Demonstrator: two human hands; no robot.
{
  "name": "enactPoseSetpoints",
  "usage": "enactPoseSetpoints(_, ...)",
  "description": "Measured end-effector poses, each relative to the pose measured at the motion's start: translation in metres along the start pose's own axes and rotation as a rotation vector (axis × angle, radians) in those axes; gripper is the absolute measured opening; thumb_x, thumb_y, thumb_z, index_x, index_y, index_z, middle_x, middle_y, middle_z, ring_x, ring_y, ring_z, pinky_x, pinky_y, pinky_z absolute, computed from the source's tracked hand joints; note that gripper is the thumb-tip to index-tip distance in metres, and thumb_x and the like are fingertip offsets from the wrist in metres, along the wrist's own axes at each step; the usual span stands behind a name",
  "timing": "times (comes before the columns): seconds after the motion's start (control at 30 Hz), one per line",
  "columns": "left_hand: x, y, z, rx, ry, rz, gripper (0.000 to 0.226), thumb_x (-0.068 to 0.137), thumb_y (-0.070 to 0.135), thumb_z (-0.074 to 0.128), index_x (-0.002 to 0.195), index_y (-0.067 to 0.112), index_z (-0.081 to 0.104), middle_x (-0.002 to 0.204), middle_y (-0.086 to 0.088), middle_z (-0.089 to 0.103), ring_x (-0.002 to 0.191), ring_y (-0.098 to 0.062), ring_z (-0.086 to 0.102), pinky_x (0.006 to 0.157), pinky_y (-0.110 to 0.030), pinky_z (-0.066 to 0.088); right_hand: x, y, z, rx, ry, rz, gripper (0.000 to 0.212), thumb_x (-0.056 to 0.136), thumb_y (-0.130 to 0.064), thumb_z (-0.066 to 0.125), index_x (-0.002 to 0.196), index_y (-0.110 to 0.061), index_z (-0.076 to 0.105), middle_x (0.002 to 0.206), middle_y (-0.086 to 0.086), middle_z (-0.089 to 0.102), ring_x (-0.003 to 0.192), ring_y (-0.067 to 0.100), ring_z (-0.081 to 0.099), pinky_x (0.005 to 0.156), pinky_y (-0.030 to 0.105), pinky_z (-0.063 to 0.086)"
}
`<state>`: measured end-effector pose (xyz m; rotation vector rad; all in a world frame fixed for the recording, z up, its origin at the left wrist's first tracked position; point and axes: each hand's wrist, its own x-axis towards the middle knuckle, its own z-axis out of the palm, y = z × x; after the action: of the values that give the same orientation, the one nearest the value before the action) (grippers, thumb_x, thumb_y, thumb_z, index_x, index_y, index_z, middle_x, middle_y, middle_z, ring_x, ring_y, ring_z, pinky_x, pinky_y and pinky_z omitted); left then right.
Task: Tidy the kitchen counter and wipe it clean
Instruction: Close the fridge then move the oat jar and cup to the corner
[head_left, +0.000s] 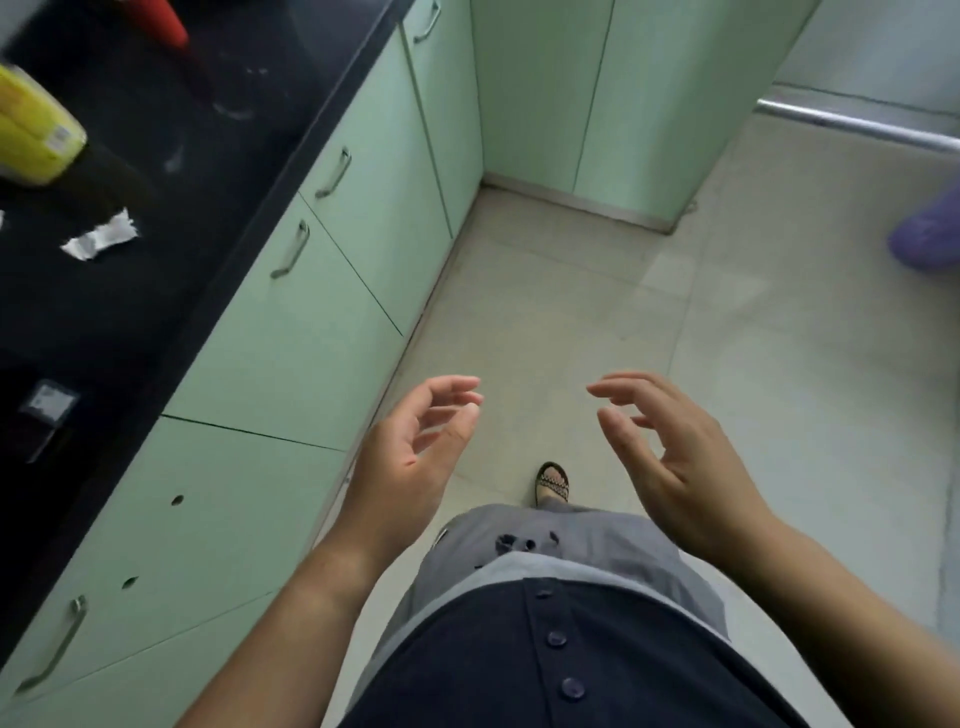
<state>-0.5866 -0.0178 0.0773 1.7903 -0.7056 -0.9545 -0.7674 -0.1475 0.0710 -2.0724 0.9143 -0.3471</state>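
A black kitchen counter (156, 291) runs along the left side of the head view. On it lie a crumpled white paper scrap (101, 236), a yellow packet (34, 132), a red object (161, 21) at the top edge and a small dark packet with a white label (47, 402). White smears (234, 111) mark the counter's far part. My left hand (410, 457) and my right hand (670, 452) hover over the floor in front of my body, to the right of the counter. Both hold nothing, with fingers loosely curled and apart.
Pale green cabinets with metal handles (311, 332) stand below the counter and turn the corner at the back (597, 104). The tiled floor (727, 338) stretches to the right. A purple object (930, 234) sits at the right edge, below a metal bar (857, 124). My sandalled foot (552, 482) shows below my hands.
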Motion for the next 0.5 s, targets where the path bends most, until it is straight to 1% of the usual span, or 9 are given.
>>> enactPoseSetpoints(0.1, 0.031, 0.015, 0.004, 0.003, 0.037, -0.021, 0.02, 0.083, 0.038, 0.054, 0.102, 0.036, 0.061, 0.1, 0.017, 0.067, 0.101, -0.003, 0.061, 0.084, -0.014, 0.045, 0.049, 0.002, -0.014, -0.044, -0.078, -0.035, 0.047, 0.09, -0.053, 0.03, 0.115, -0.023, 0.057, 0.117, -0.015, 0.052, 0.105, -0.001, 0.049, 0.091, 0.023, 0.042)
enactPoseSetpoints(0.17, 0.046, 0.017, 0.001, 0.005, 0.071, -0.04, 0.02, 0.083, 0.037, 0.054, 0.102, 0.036, 0.061, 0.1, 0.018, 0.066, 0.1, -0.001, 0.061, 0.088, -0.018, 0.046, 0.074, 0.004, -0.014, -0.058, -0.126, -0.052, 0.048, 0.09, -0.054, 0.03, 0.116, -0.024, 0.056, 0.118, -0.013, 0.053, 0.106, 0.001, 0.049, 0.091, 0.025, 0.042)
enactPoseSetpoints(0.27, 0.069, 0.018, -0.009, 0.008, 0.143, -0.067, 0.02, 0.084, 0.038, 0.053, 0.102, 0.037, 0.06, 0.101, 0.02, 0.065, 0.1, 0.001, 0.06, 0.09, -0.022, 0.045, 0.109, 0.001, -0.011, -0.101, -0.218, -0.074, 0.048, 0.091, -0.055, 0.031, 0.118, -0.025, 0.055, 0.121, -0.012, 0.051, 0.104, -0.001, 0.046, 0.089, 0.023, 0.04)
enactPoseSetpoints(0.4, 0.11, 0.018, -0.033, -0.024, 0.24, -0.103, 0.021, 0.083, 0.042, 0.053, 0.102, 0.038, 0.061, 0.101, 0.019, 0.065, 0.101, 0.001, 0.059, 0.088, -0.02, 0.046, 0.173, -0.005, -0.003, -0.147, -0.3, -0.134, 0.048, 0.09, -0.053, 0.032, 0.118, -0.023, 0.056, 0.118, -0.015, 0.048, 0.102, -0.007, 0.041, 0.087, 0.02, 0.038)
enactPoseSetpoints(0.5, 0.156, 0.018, -0.057, -0.051, 0.297, -0.113, 0.019, 0.085, 0.04, 0.055, 0.103, 0.037, 0.061, 0.101, 0.017, 0.066, 0.101, 0.0, 0.059, 0.085, -0.019, 0.045, 0.238, -0.015, 0.006, -0.173, -0.313, -0.2, 0.047, 0.091, -0.054, 0.032, 0.117, -0.023, 0.056, 0.12, -0.012, 0.051, 0.105, -0.001, 0.046, 0.089, 0.023, 0.042)
